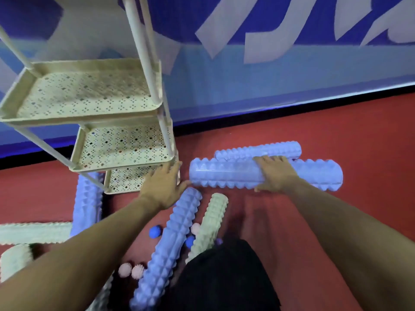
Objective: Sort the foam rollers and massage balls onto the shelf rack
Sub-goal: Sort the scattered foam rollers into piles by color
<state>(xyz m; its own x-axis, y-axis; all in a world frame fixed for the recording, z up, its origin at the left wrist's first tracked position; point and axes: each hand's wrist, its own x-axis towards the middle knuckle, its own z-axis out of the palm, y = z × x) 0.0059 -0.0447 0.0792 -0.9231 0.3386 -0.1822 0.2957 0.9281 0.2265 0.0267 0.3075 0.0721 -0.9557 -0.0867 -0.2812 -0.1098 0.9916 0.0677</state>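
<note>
Black cloth (226, 279) hides part of a blue roller (170, 245) angled up-right. Left hand (162, 187), fingers spread and holding nothing, touches the rack (89, 117). Right hand (275, 173) curls over a long roller (226, 173) lying sideways on the floor (336, 135), its thumb hidden.

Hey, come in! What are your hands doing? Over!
Right hand grips blue roller on the floor. Left hand open beside its end. Shelf rack trays bare.
</note>
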